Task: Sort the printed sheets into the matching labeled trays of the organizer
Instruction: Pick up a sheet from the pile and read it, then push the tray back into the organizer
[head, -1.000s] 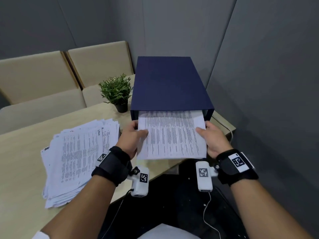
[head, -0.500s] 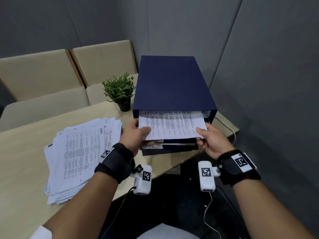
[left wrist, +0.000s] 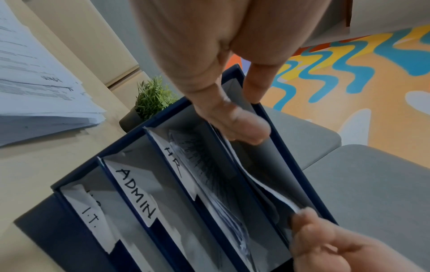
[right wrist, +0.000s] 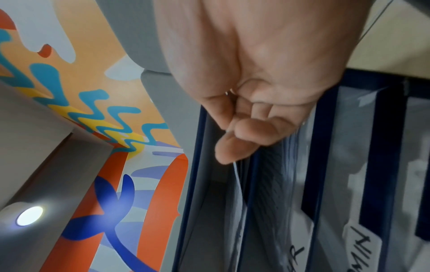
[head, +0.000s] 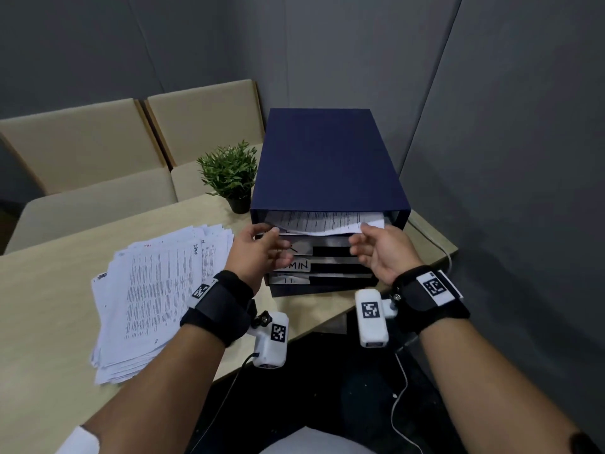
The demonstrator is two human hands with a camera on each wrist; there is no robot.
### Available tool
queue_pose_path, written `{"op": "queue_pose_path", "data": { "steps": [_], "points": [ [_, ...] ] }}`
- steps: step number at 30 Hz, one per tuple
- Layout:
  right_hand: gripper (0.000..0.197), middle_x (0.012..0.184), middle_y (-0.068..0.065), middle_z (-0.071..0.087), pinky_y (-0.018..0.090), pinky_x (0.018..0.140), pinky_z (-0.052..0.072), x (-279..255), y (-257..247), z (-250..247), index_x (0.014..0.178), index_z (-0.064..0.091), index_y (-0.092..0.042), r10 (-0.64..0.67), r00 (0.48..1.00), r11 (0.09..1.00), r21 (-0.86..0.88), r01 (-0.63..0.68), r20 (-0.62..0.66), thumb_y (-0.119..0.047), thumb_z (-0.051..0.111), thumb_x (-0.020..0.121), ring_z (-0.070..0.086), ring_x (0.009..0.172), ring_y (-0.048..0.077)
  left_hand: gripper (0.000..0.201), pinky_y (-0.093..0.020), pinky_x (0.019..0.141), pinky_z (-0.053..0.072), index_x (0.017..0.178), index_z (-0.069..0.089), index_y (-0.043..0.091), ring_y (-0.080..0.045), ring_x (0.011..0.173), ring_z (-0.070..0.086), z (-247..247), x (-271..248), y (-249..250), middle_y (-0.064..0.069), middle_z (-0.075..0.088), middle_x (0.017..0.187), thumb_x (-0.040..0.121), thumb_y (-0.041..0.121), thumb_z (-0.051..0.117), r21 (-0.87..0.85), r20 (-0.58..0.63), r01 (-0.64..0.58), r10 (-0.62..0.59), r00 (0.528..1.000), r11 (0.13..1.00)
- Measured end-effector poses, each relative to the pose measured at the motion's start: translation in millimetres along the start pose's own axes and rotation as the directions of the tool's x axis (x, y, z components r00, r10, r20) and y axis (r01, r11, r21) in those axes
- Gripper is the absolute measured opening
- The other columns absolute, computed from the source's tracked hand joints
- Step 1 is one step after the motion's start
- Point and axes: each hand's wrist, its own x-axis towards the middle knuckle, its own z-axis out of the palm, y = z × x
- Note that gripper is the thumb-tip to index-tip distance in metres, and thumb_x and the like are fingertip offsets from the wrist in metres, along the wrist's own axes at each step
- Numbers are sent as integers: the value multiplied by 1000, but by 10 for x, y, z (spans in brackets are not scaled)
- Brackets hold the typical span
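A navy organizer (head: 327, 165) stands on the table's far right corner with four stacked trays. The lower three are labeled HR (left wrist: 173, 163), ADMIN (left wrist: 137, 191) and I.T. (left wrist: 89, 215); the top tray's label is hidden. One printed sheet (head: 324, 221) lies almost fully inside the top tray, its front edge bowed. My left hand (head: 271, 234) pinches the sheet's left front corner, thumb (left wrist: 242, 128) on the paper. My right hand (head: 358, 235) pinches the right front corner between curled fingers (right wrist: 242, 132). A fanned stack of printed sheets (head: 157, 290) lies on the table to the left.
A small potted plant (head: 229, 172) sits just left of the organizer. The wooden table (head: 49, 290) ends close in front of the organizer. Beige chairs (head: 82, 149) stand behind the table. Grey wall panels (head: 507, 158) close in on the right, where a white cable (head: 447, 253) hangs.
Both hands have pushed the sheet forward into the top tray; a second ago most of it stuck out, now only its front edge shows. The lower tray labels have come into sight.
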Motion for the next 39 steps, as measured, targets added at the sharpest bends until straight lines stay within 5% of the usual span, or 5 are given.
{"op": "queue_pose_path", "data": {
  "steps": [10,16,21,28,39],
  "points": [
    [16,94,9,70,19,40,45,262,-50,110,106,56,-11,29,1000,998,58,-29,4,-16,42,102,69,57,22,27,-21,47,47,118,47,8,-20,58,59,-154,-109,-121,-12,66,85,93,1,50,99,-36,19,-15,999,995],
    [9,55,1,60,21,43,43,145,30,83,89,53,-14,22,997,989,-148,-11,70,-17,53,98,61,48,16,27,-18,46,47,117,49,7,-21,64,57,-223,-173,-198,-11,63,87,91,-2,51,121,-61,24,-17,998,992],
    [21,53,1,57,22,44,41,7,198,360,77,48,-16,56,966,952,-306,25,253,-15,55,97,59,48,16,23,-26,59,45,112,54,10,-20,66,61,-497,-81,-272,-8,66,89,91,2,53,203,-76,30,-15,997,979],
    [21,59,5,59,21,42,41,3,638,1140,76,48,-16,184,893,866,-498,51,411,-12,55,96,57,49,17,18,-29,66,46,108,56,10,-22,73,61,-1265,131,-236,-8,65,90,92,3,53,292,-103,52,-22,994,955],
    [11,82,8,63,26,51,43,316,1487,2501,83,54,-11,278,912,700,-714,23,302,-13,58,93,57,61,21,31,-31,85,43,123,56,9,-21,102,55,-2944,601,-401,-9,58,122,92,10,56,555,-253,191,-54,966,810]
  ]
}}
